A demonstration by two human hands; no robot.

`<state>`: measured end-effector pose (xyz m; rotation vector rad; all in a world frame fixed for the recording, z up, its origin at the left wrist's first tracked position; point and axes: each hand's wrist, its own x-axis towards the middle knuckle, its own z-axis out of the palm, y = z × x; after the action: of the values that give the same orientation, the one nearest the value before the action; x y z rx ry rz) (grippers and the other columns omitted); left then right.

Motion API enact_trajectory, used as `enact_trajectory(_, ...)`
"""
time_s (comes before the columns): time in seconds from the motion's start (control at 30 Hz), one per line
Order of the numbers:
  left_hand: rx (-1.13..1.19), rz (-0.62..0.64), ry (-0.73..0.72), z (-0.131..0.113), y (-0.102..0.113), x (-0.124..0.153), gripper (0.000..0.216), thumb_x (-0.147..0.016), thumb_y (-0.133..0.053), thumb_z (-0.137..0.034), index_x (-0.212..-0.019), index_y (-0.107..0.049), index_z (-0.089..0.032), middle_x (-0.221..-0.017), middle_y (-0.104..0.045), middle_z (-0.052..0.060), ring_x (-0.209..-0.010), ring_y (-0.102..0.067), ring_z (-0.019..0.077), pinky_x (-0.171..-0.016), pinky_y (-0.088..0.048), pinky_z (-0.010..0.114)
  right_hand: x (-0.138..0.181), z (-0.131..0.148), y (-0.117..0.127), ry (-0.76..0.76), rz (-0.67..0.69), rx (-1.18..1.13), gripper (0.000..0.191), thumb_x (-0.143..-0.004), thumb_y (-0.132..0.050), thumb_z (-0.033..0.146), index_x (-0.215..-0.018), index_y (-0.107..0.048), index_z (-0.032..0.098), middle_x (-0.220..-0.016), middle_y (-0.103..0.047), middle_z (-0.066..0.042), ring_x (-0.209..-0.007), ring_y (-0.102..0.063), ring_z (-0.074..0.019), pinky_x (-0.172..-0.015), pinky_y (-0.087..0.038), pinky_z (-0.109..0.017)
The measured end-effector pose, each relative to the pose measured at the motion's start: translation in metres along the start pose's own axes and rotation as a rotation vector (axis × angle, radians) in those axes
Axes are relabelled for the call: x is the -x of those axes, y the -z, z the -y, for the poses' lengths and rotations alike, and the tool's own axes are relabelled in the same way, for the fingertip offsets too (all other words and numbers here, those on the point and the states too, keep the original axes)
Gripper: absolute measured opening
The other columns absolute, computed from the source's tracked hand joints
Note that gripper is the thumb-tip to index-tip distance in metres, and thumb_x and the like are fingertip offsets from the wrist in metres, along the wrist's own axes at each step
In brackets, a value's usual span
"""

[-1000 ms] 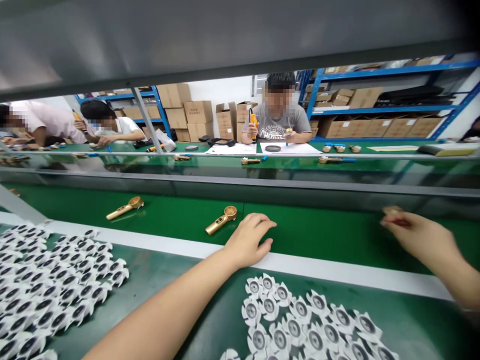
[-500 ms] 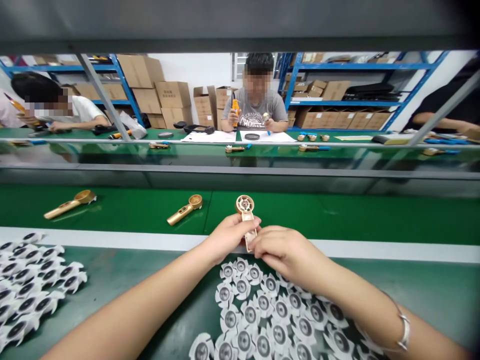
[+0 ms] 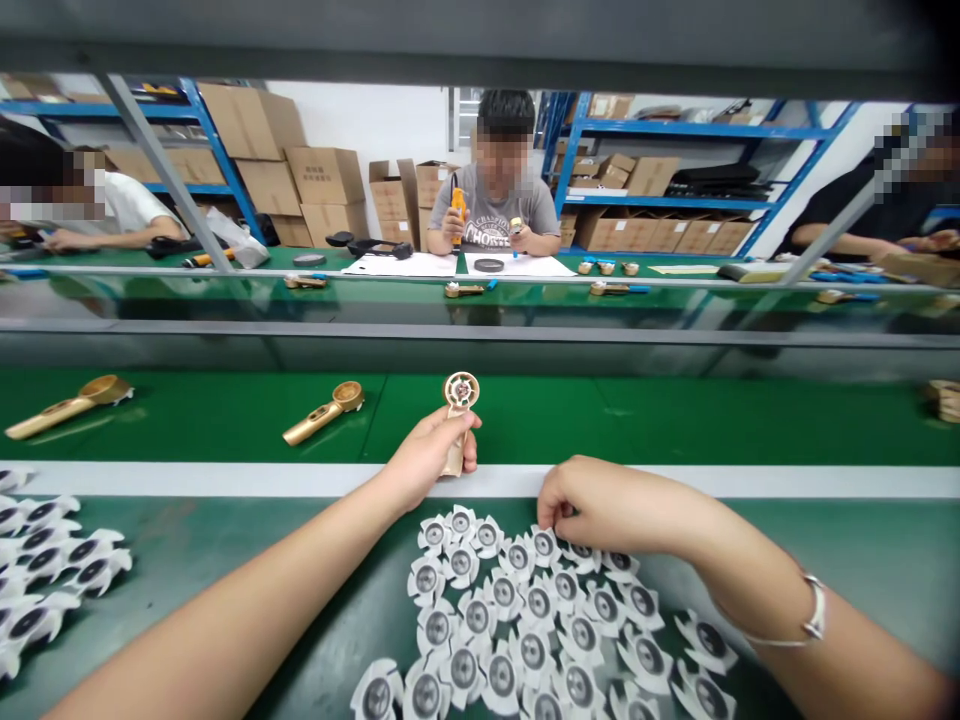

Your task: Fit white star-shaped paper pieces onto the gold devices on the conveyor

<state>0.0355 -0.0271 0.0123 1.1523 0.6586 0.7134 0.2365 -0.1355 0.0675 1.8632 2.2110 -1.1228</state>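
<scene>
My left hand (image 3: 433, 452) is wrapped round the handle of a gold handheld fan housing (image 3: 462, 391). The housing stands upright over the white edge strip, its round open head facing me and its spokes and centre showing. Lower right, my right hand (image 3: 585, 503) hangs over the back of a group of white fan blades (image 3: 538, 602) with dark round hubs. Its fingers are curled down at a fan blade near the back; whether they pinch it is hidden.
Two more gold fan housings (image 3: 324, 413) lie on the green belt (image 3: 675, 420) to the left. More white fan blades (image 3: 64, 555) lie at the far left. A co-worker (image 3: 495, 200) sits opposite holding an orange tool. A metal shelf (image 3: 480, 45) hangs overhead.
My right hand has left the fan housing and moved right and down to the fan blades. My left hand still holds the housing. The whole view has shifted slightly.
</scene>
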Motion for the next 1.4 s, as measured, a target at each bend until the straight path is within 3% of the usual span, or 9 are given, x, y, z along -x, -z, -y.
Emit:
enact_trajectory(0.57,-0.103,0.022,0.013,0.003,-0.001,0.000,0.030,-0.087,-0.054,-0.046,-0.093,-0.051,-0.016,-0.060,-0.055,-0.001,-0.054,-0.054,0.0132,-0.050,-0.039,0.020,-0.005,-0.001,0.001,0.141,0.006,-0.005,0.030,-0.074,-0.049,0.003,-0.083,-0.073,0.019,-0.084,-0.070,0.003,-0.071,-0.062,-0.0121,-0.060,-0.041,-0.017)
enact_trajectory(0.8,-0.140,0.032,0.010,0.001,-0.003,0.003,0.034,-0.085,-0.055,-0.049,-0.092,-0.052,-0.016,-0.060,-0.055,0.000,-0.054,-0.055,0.0126,-0.050,-0.040,0.018,-0.004,0.000,0.001,0.148,0.019,-0.037,0.020,-0.075,-0.053,0.006,-0.076,-0.069,0.018,-0.074,-0.067,0.004,-0.065,-0.059,-0.0122,-0.056,-0.038,-0.018)
enact_trajectory(0.93,-0.162,0.020,0.020,0.001,-0.005,0.003,0.033,-0.084,-0.055,-0.048,-0.091,-0.052,-0.016,-0.060,-0.055,-0.001,-0.050,-0.053,0.0111,-0.047,-0.038,0.018,-0.006,-0.003,0.002,0.233,-0.055,-0.030,0.018,-0.077,-0.050,0.005,-0.073,-0.062,0.018,-0.070,-0.063,0.003,-0.061,-0.054,-0.0124,-0.054,-0.036,-0.020)
enact_trajectory(1.0,-0.192,0.006,0.020,0.002,-0.006,0.003,0.033,-0.083,-0.055,-0.048,-0.090,-0.052,-0.016,-0.058,-0.054,-0.002,-0.044,-0.048,0.0094,-0.043,-0.033,0.017,-0.007,-0.005,0.002,0.244,-0.097,-0.126,0.015,-0.080,-0.049,0.007,-0.077,-0.060,0.017,-0.071,-0.064,0.002,-0.063,-0.057,-0.0139,-0.056,-0.038,-0.021)
enact_trajectory(1.13,-0.274,0.005,-0.021,0.007,-0.006,0.002,0.031,-0.085,-0.053,-0.047,-0.087,-0.052,-0.016,-0.058,-0.053,-0.002,-0.042,-0.045,0.0082,-0.041,-0.030,0.017,-0.010,-0.003,0.002,0.232,-0.084,-0.544,0.008,-0.086,-0.046,0.014,-0.088,-0.053,0.016,-0.074,-0.066,-0.003,-0.074,-0.066,-0.0193,-0.064,-0.046,-0.024)
enact_trajectory(1.23,-0.362,0.034,-0.059,0.011,-0.006,0.005,0.031,-0.087,-0.053,-0.048,-0.083,-0.051,-0.017,-0.059,-0.052,-0.003,-0.045,-0.045,0.0082,-0.044,-0.034,0.017,-0.012,0.003,0.001,0.229,-0.276,-0.657,0.007,-0.088,-0.045,0.016,-0.093,-0.049,0.017,-0.073,-0.063,0.000,-0.070,-0.065,-0.0181,-0.062,-0.046,-0.024)
enact_trajectory(1.33,-0.480,0.068,-0.137,0.012,-0.007,0.010,0.030,-0.088,-0.053,-0.046,-0.083,-0.050,-0.018,-0.059,-0.049,-0.004,-0.049,-0.043,0.0085,-0.048,-0.033,0.018,-0.012,0.009,-0.001,0.220,-0.530,-0.597,0.013,-0.088,-0.046,0.017,-0.101,-0.043,0.020,-0.068,-0.059,0.005,-0.064,-0.062,-0.0158,-0.056,-0.043,-0.022)
enact_trajectory(1.4,-0.579,0.076,-0.217,0.011,-0.008,0.012,0.026,-0.090,-0.052,-0.043,-0.084,-0.052,-0.018,-0.060,-0.047,-0.004,-0.053,-0.042,0.0090,-0.050,-0.030,0.018,-0.012,0.012,-0.003,0.218,-0.597,-0.565,0.017,-0.089,-0.047,0.018,-0.103,-0.039,0.022,-0.065,-0.058,0.006,-0.060,-0.061,-0.0159,-0.051,-0.041,-0.021)
